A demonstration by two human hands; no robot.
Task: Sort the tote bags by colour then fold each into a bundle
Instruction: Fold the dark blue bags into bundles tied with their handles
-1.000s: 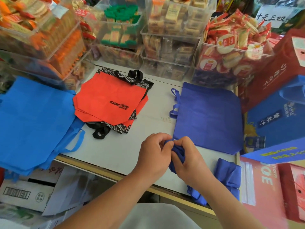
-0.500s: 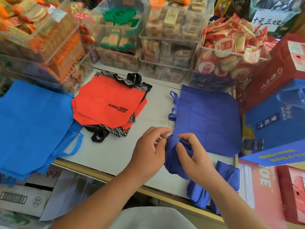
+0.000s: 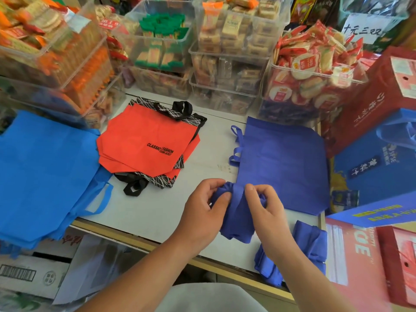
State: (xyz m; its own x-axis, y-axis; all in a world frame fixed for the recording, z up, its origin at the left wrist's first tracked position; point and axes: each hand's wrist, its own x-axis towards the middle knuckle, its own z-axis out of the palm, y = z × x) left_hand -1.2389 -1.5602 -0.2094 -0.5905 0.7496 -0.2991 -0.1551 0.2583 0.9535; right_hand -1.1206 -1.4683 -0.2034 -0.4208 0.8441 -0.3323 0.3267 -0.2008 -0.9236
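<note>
Left hand and right hand: both clenched on one half-rolled dark-blue non-woven tote bag, thumbs and fingers pinching its bunched top, lower end on the white tabletop.

Reference: flat dark-blue tote, laid out, handles pointing left.
- Held bag: at its near-left corner, touching or overlapping the edge; can't tell which.
- Folded dark-blue bundles: just nearer than it, at the table's front edge, partly under the right forearm.
- Stack of red-orange totes with black patterned trim: left of it, bare table between.
- Stack of light-blue totes: further left, draping off the table edge.
- Clear plastic snack bins: behind it.
- Red and blue printed cartons: right of it, close.
</note>
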